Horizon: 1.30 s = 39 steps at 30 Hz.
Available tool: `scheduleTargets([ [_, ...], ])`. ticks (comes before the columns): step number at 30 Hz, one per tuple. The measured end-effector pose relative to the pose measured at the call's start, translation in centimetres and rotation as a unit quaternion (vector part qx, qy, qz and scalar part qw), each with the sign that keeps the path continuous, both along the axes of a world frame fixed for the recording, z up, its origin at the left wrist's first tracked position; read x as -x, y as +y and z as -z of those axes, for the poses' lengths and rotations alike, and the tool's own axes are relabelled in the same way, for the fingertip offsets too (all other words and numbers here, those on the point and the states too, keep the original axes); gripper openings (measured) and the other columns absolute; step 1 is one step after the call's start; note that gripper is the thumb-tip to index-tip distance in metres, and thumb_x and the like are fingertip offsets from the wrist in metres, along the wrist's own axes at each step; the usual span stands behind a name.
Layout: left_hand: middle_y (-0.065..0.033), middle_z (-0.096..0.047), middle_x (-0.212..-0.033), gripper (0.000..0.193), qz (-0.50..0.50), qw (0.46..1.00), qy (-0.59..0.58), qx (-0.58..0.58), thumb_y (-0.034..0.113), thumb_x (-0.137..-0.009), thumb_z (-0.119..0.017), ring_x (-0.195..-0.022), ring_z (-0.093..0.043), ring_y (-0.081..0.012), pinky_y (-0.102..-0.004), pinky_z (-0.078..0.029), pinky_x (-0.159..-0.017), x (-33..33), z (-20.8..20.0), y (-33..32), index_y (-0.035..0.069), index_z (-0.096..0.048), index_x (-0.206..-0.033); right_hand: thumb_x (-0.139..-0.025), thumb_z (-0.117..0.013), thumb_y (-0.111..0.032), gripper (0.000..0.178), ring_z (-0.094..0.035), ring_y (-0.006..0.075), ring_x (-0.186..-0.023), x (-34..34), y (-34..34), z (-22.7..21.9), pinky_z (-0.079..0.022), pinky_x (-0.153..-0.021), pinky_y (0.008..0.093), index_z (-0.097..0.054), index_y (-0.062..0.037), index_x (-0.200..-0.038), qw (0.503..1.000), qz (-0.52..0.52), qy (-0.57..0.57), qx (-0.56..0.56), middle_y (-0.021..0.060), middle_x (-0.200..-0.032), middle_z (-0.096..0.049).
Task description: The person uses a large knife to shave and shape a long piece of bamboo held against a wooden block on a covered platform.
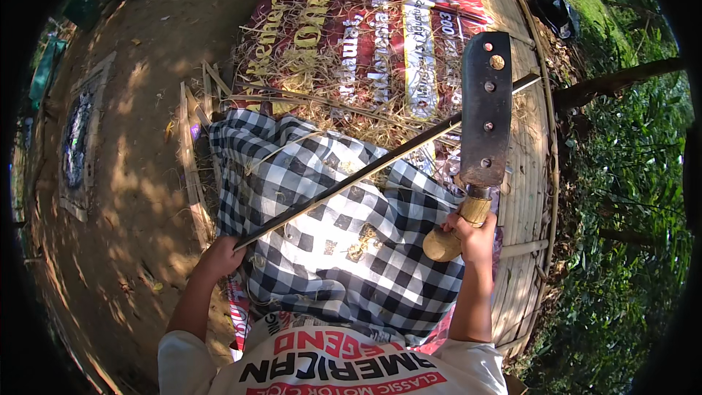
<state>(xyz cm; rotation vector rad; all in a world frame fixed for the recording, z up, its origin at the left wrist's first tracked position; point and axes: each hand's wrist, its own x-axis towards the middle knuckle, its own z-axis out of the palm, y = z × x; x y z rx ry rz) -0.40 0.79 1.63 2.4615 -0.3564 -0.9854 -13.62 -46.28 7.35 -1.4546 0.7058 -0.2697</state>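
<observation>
My left hand (pixel 221 257) is closed around the near end of a long, narrow bamboo strip (pixel 351 181), dark on one face and pale along its edge. The strip slants up to the right across my lap and passes behind the blade of a cleaver (pixel 486 110). That broad, dark blade has several round marks along it, and its far end points away from me. My right hand (pixel 477 238) grips the cleaver's wooden handle, which ends in a rounded knob. A black-and-white checked cloth (pixel 292 175) covers my legs, with a few shavings (pixel 362 243) on it.
Ahead lies a red printed banner (pixel 468 0) strewn with dry shavings. The bamboo platform (pixel 523 234) runs along the right, with green plants (pixel 621 197) beyond it. Bare earth (pixel 139 175) and thin wooden slats (pixel 191 168) are on the left.
</observation>
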Motion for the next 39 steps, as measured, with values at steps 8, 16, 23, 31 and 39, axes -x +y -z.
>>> scheduleTargets([
  [8,-0.0291,-0.056,-0.069,0.030,-0.018,0.999,0.005,-0.029,0.022,-0.083,-0.056,-0.071,-0.059,-0.0465,-0.0456,-0.047,-0.062,-0.2,-1.5,-0.9,-0.007,-0.061,-0.080,-0.074,-0.066,0.007,0.011,-0.062,0.0139,-0.061,0.9,3.3,-0.7,-0.052,-0.057,0.0291,-0.056,0.0015,-0.076,0.993,-0.082,0.082,0.002,0.0057,-0.069,-0.061],
  [16,-0.0290,-0.057,-0.070,0.028,-0.009,1.000,-0.007,-0.025,0.020,-0.081,-0.057,-0.072,-0.058,-0.0473,-0.0477,-0.047,-0.062,-0.4,-1.4,-1.3,-0.007,-0.062,-0.078,-0.073,-0.069,0.001,0.011,-0.061,0.0137,-0.061,0.2,2.7,-1.6,-0.051,-0.057,0.0288,-0.059,0.0039,-0.077,0.987,-0.099,0.123,0.010,0.0069,-0.067,-0.063],
  [23,-0.0287,-0.058,-0.071,0.026,-0.022,0.997,0.015,-0.066,0.019,-0.081,-0.058,-0.073,-0.059,-0.0471,-0.0481,-0.047,-0.063,-0.7,-2.3,-2.2,-0.006,-0.062,-0.078,-0.073,-0.070,-0.001,0.012,-0.059,0.0108,-0.062,-0.5,2.9,-2.6,-0.050,-0.059,0.0276,-0.060,0.0035,-0.080,0.982,-0.141,0.117,0.036,0.0056,-0.070,-0.063],
  [31,-0.0286,-0.057,-0.068,0.025,-0.001,1.000,0.014,-0.017,0.018,-0.081,-0.058,-0.068,-0.059,-0.0459,-0.0469,-0.047,-0.061,-1.0,-1.6,-1.7,-0.007,-0.061,-0.079,-0.070,-0.074,-0.006,0.021,-0.058,0.0106,-0.069,0.2,8.1,-0.2,-0.049,-0.066,0.0291,-0.063,0.0056,-0.083,0.959,-0.220,0.172,0.041,0.0062,-0.073,-0.065],
  [39,-0.0289,-0.058,-0.071,0.026,-0.025,0.999,0.019,-0.021,0.019,-0.080,-0.059,-0.072,-0.060,-0.0463,-0.0468,-0.048,-0.063,-0.4,-1.8,-2.1,-0.006,-0.062,-0.077,-0.074,-0.065,0.003,0.006,-0.059,0.0114,-0.058,-1.5,7.0,-0.6,-0.049,-0.055,0.0272,-0.059,0.0027,-0.074,0.989,-0.102,0.103,-0.018,0.0063,-0.066,-0.063],
])
